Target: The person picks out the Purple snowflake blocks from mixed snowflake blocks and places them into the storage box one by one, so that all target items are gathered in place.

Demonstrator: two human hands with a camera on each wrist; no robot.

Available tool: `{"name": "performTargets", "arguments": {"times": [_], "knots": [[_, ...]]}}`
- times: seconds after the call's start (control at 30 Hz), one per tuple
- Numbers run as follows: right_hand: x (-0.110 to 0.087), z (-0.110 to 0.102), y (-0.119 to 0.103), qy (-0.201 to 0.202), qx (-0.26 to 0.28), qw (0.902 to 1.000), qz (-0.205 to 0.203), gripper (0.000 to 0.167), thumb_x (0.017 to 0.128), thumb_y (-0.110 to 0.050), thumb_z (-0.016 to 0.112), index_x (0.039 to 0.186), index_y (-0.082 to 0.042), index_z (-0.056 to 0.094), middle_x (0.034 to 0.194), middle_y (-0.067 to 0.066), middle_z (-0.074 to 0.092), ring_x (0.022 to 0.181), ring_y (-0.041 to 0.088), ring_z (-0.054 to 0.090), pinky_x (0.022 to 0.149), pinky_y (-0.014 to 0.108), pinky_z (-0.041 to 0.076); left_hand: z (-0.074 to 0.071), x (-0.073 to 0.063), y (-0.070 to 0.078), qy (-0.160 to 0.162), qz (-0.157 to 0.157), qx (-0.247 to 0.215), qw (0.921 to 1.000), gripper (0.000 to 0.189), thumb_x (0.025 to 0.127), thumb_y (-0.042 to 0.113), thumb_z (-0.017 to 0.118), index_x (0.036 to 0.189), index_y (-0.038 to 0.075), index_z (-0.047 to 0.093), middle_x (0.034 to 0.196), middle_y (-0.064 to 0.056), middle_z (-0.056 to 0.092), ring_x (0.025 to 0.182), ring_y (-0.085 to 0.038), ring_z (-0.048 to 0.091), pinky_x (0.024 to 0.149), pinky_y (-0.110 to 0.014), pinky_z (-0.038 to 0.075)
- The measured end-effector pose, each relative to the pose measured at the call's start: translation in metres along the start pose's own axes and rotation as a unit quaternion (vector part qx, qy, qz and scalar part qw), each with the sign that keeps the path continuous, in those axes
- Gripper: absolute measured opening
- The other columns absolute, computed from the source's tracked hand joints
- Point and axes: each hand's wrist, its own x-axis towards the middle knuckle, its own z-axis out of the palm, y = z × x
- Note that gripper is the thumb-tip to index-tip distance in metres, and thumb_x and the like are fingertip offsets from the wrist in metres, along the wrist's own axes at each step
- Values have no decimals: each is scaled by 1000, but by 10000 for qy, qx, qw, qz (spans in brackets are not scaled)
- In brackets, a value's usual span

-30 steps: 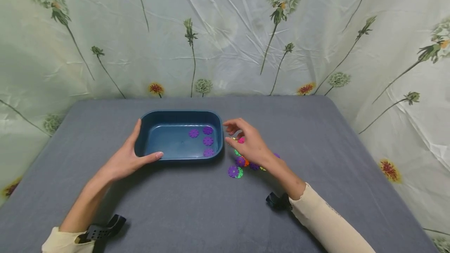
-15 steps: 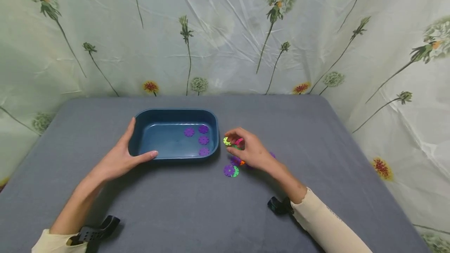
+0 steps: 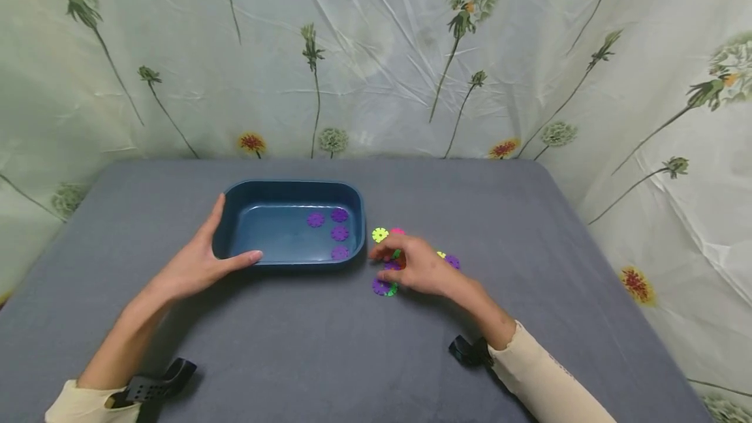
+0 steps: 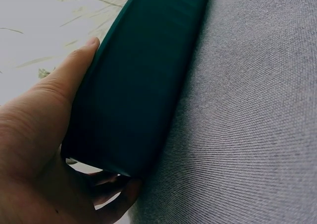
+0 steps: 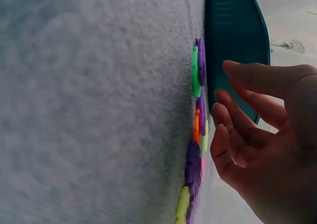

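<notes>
My left hand [image 3: 196,263] holds the left end of a blue plastic tub [image 3: 270,235], thumb along its near rim. In the left wrist view, fingers curl round the tub's end wall [image 4: 133,80]. Several notched purple plastic discs [image 3: 339,233] lie inside at the tub's right end. Over a loose pile of similar discs right of the tub hovers my right hand [image 3: 420,266], fingers loosely bent and nothing between them. A yellow disc [image 3: 380,234] and a purple disc [image 3: 380,286] show beside it; the hand hides part of the pile. The right wrist view shows fingertips just above an orange disc [image 5: 196,125].
A grey cloth [image 3: 305,344] covers the table. Behind it hangs a pale curtain [image 3: 376,57] with a dandelion print. Another purple disc [image 3: 452,261] peeks out behind my right wrist. Black camera mounts [image 3: 155,387] sit at both wrists.
My right hand has moved from beside the tub's right rim toward me, over the nearer discs, uncovering the yellow one. The left hand keeps its hold; the view has shifted slightly.
</notes>
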Motion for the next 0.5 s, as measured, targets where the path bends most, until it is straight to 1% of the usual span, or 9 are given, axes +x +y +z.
{"name": "performTargets", "arguments": {"times": [0.13, 0.2, 0.4, 0.5], "knots": [[-2, 2, 0, -240, -105, 9996, 97, 30, 88, -11, 84, 117, -10, 75, 113, 2, 77, 106, 17, 69, 98, 34, 57, 0, 1, 0, 18, 63, 17, 10000, 127, 91, 53, 76, 163, 27, -26, 175, -14, -17, 159, -55, 4, 115, -80, 21], [-3, 2, 1, -311, -116, 9994, 127, 29, 88, -11, 83, 116, -12, 75, 114, 0, 77, 108, 16, 68, 99, 34, 57, 1, 2, 0, 30, 74, -12, 10000, 127, 91, 53, 76, 163, 28, -25, 175, -14, -17, 159, -54, 4, 115, -80, 21], [-4, 2, 3, -521, 21, 9986, 44, 28, 89, -11, 82, 117, -13, 77, 117, 0, 75, 112, 17, 67, 99, 32, 57, 2, 0, -1, 80, 71, -56, 9999, 127, 91, 51, 76, 163, 28, -25, 175, -15, -16, 159, -55, 5, 115, -81, 21], [-2, 2, 2, -591, 58, 9982, 1, 26, 90, -12, 82, 116, -14, 78, 116, -1, 75, 110, 15, 67, 97, 30, 57, 1, -1, 1, 104, 47, -41, 9999, 127, 91, 51, 77, 163, 29, -25, 176, -15, -15, 159, -55, 5, 115, -81, 21]]}}
